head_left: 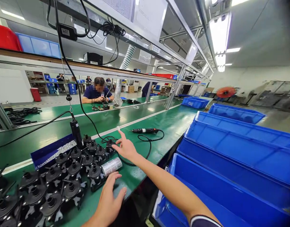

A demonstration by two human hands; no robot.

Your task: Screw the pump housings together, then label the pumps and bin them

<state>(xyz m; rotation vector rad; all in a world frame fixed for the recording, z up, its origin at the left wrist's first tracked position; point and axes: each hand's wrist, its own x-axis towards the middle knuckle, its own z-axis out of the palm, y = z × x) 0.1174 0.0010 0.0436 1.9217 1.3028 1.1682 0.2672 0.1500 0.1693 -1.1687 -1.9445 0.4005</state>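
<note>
My left hand (109, 198) is open, thumb apart from the fingers, over the front edge of the green bench. Just beyond its fingertips lies a silvery-white cylinder (112, 166), perhaps a roll of labels. My right hand (126, 148) reaches farther, index finger stretched out with something whitish at its tip. Its other fingertips are beside a black round part (110, 145) with a raised collar; I cannot tell whether they touch. Several similar black parts (74, 168) stand in rows to the left. Neither hand visibly holds anything.
An electric screwdriver (76, 132) hangs beside a blue tray (38, 154) of small metal pieces. Another electric screwdriver (145, 130) lies on the bench, its cable looping near my right wrist. Blue bins (230, 135) stand on the right. A co-worker (97, 91) sits across the bench.
</note>
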